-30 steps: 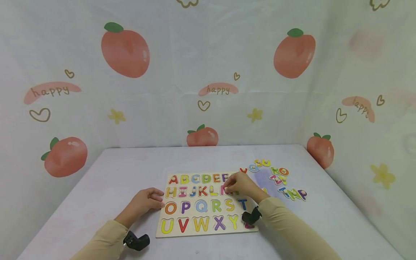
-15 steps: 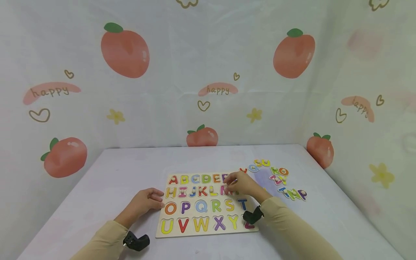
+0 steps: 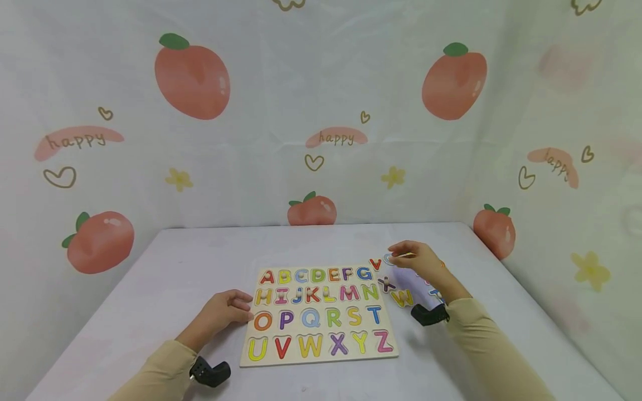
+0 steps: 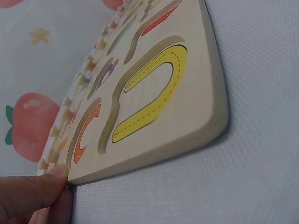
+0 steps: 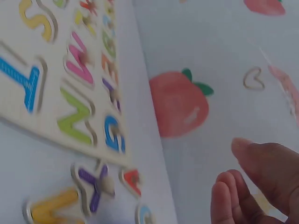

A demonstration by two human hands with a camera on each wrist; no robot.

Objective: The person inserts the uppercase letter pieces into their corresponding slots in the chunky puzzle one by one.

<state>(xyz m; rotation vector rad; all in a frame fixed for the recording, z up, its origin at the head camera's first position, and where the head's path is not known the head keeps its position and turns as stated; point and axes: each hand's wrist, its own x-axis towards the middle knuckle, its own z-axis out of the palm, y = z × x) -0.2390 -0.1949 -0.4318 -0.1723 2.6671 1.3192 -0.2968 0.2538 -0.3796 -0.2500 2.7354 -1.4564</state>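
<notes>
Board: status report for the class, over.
Left hand touching board. Right hand empty, near loose Q. M seated; N slot unfilled, unobstructed. X, W beside board.

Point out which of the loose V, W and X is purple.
The loose X, between the V and W, right of the board; V is red, W yellow.

Beyond the far edge of your white table (image 3: 210, 248), you face a pale cloth (image 3: 266, 167) printed with red peaches (image 3: 193, 82), yellow flowers (image 3: 179, 179) and pink "happy" banners (image 3: 337, 137); the cloth also lines your right.
</notes>
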